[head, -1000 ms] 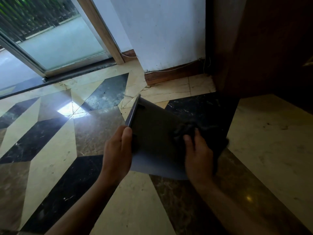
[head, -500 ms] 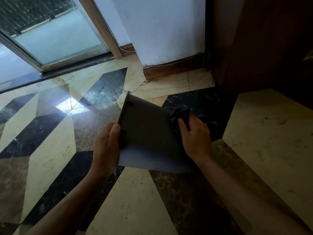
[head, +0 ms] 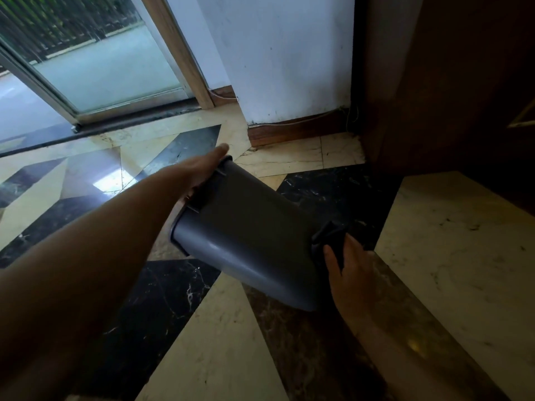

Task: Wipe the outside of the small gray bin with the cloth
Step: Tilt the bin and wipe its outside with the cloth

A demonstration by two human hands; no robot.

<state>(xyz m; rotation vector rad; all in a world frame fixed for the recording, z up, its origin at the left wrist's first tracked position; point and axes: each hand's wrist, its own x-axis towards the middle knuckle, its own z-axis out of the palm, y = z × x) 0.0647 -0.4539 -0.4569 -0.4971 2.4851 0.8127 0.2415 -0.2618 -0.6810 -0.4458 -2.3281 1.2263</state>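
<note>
The small gray bin (head: pixel 249 235) is tipped on its side above the marble floor, rim to the upper left, base toward the lower right. My left hand (head: pixel 202 169) grips the bin at its rim, fingers over the far edge. My right hand (head: pixel 350 273) presses a dark cloth (head: pixel 330 235) against the bin's base end at the right. Most of the cloth is bunched under my fingers.
Patterned marble floor (head: pixel 220 342) in cream, brown and black lies below. A white wall (head: pixel 289 59) with a wooden skirting stands behind the bin. A sliding glass door (head: pixel 95 76) is at the upper left, dark wooden furniture (head: pixel 448 82) at the right.
The bin has turned, its rim now at the upper left. My left hand moved up to the rim. My right hand slid the cloth to the bin's base end.
</note>
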